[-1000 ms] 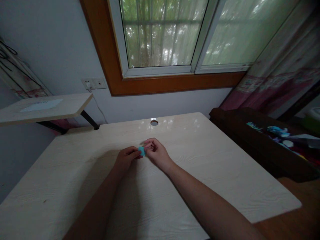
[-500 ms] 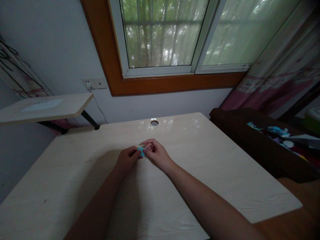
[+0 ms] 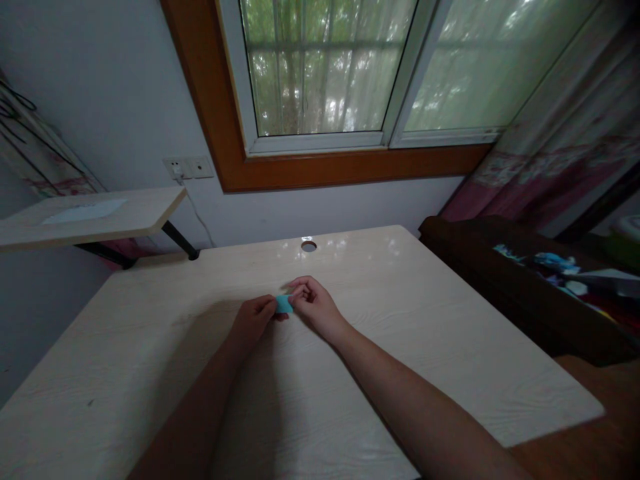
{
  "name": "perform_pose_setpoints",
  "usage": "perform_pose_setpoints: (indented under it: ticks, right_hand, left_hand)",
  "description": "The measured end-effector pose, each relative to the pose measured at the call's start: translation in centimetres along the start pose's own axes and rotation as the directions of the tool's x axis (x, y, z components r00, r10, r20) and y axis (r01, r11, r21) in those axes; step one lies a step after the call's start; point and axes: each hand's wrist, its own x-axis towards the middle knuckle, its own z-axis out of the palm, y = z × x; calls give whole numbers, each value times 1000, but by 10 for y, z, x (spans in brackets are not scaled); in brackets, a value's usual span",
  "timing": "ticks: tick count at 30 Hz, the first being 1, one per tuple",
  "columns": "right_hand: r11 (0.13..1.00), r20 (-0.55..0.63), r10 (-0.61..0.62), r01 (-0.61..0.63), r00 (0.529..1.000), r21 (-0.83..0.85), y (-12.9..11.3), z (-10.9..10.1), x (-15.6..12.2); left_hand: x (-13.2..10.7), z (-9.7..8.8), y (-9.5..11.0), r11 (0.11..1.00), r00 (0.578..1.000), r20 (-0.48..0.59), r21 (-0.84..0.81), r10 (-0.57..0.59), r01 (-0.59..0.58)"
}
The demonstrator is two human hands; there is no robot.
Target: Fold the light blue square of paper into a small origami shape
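Observation:
A small light-blue piece, perhaps folded paper [image 3: 284,304], is pinched between both my hands over the middle of a pale wooden table [image 3: 150,347]. My left hand [image 3: 254,320] grips its left side with curled fingers. My right hand [image 3: 313,305] holds its right side, fingers closed around the edge. Most of the blue piece is hidden by my fingers.
A round cable hole [image 3: 309,246] lies near the table's far edge. A second small table [image 3: 90,213] stands at the left by a wall socket [image 3: 187,167]. Dark wooden furniture with colourful items [image 3: 540,280] borders the right side, below a window and curtain.
My fingers have shifted slightly on the blue piece, and a bit more of it shows now. Both hands stay in the same spot.

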Motion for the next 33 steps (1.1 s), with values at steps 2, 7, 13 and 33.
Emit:
perform_pose_setpoints:
  ticks: [2, 7, 13, 33]
  right_hand:
    - [1000, -6, -7, 7, 1000, 7, 0, 0, 0]
    - [1000, -34, -20, 20, 999, -5, 2, -2, 0]
    - [998, 4, -28, 28, 1000, -57, 7, -3, -1]
    - [996, 15, -63, 64, 998, -56, 3, -1, -2]
  left_hand:
    - [0, 0, 1, 1000, 1000, 0, -29, -9, 9]
    - [1, 0, -2, 997, 999, -31, -75, 25, -27]
    - [3, 1, -4, 997, 999, -22, 71, 28, -27]
    - [3, 0, -8, 995, 1000, 12, -101, -19, 20]
